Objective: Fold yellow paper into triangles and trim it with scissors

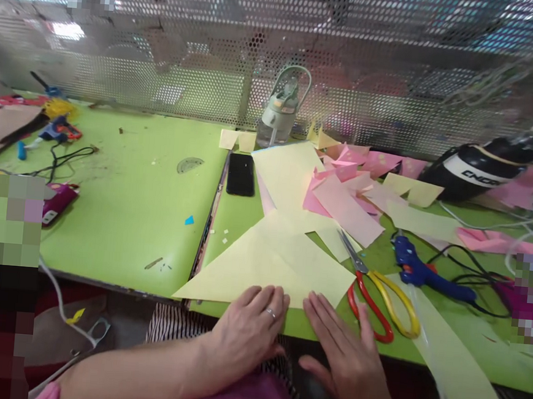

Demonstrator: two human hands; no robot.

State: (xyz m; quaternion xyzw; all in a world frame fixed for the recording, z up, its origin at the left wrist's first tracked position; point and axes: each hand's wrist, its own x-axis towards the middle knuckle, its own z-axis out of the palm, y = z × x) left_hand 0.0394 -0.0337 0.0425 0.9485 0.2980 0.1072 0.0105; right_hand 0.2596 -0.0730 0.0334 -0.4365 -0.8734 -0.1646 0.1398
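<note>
A pale yellow sheet of paper [280, 262], folded into a broad triangle, lies at the table's front edge. My left hand [252, 321], with a ring on one finger, rests its fingertips on the paper's near edge, fingers side by side and slightly bent. To its right, my right hand [342, 353] is open, its fingers stretched out over the same edge. Scissors [365, 272] with one red and one yellow handle lie just beyond my right hand, blades pointing away. Another pale yellow sheet [287, 176] lies behind the triangle.
Pink paper pieces [344, 199] are heaped at the back right. A blue glue gun [422, 270] with its cord and a black bottle [481, 164] lie at the right. A phone [241, 174], a water bottle [280, 114] and a protractor [190, 165] are farther back. Perforated metal [166, 68] borders the table.
</note>
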